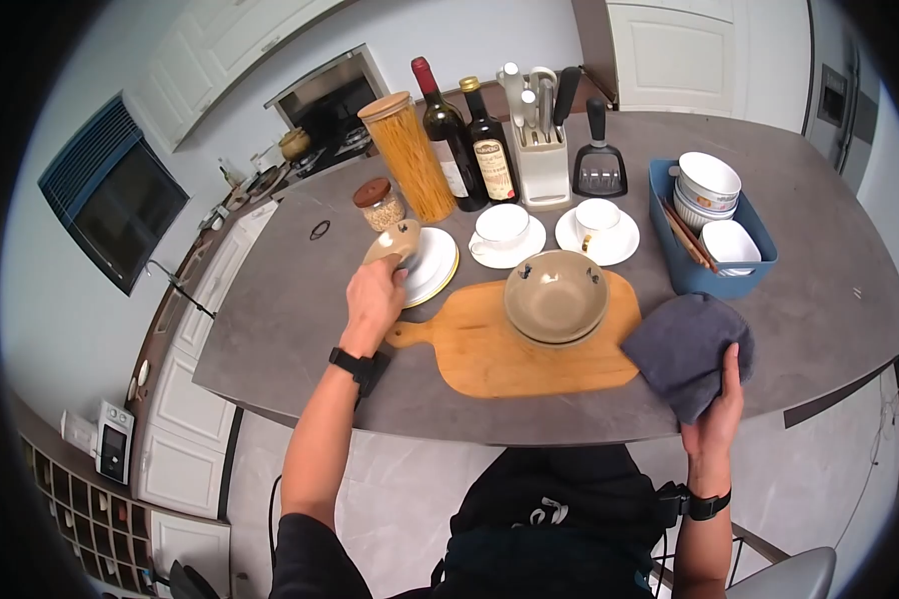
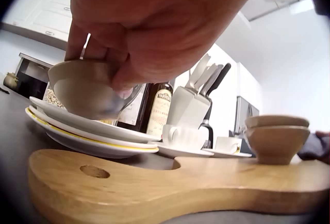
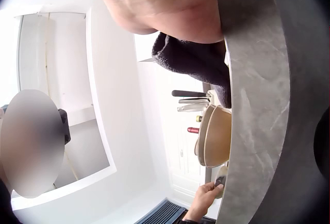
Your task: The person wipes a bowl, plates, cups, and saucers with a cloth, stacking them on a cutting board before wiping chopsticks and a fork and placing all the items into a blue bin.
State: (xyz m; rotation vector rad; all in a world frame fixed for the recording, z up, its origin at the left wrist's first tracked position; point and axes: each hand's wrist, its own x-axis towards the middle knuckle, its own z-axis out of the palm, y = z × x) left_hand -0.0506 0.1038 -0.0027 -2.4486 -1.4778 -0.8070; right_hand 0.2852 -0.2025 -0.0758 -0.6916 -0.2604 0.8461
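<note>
My left hand [image 1: 374,299] pinches the rim of a small beige bowl [image 1: 398,238] with a dark motif inside. In the left wrist view the tilted bowl [image 2: 85,92] is right over the stacked white plates [image 2: 98,136], whose lower rim is yellow. With my right hand [image 1: 717,417] I hold a dark grey cloth [image 1: 684,344] at the table's front right, the thumb lying on top of it. Between the hands, two nested beige bowls [image 1: 556,297] sit on a wooden cutting board [image 1: 479,349]. The board's handle points left, close to the plates.
Behind the plates stand a jar [image 1: 380,208], a tall pasta canister [image 1: 410,155], two bottles [image 1: 491,150] and a knife block [image 1: 542,170]. Two white cups on saucers [image 1: 509,262] are behind the board. A blue bin [image 1: 714,285] with white bowls is at right, near a slotted turner [image 1: 599,170].
</note>
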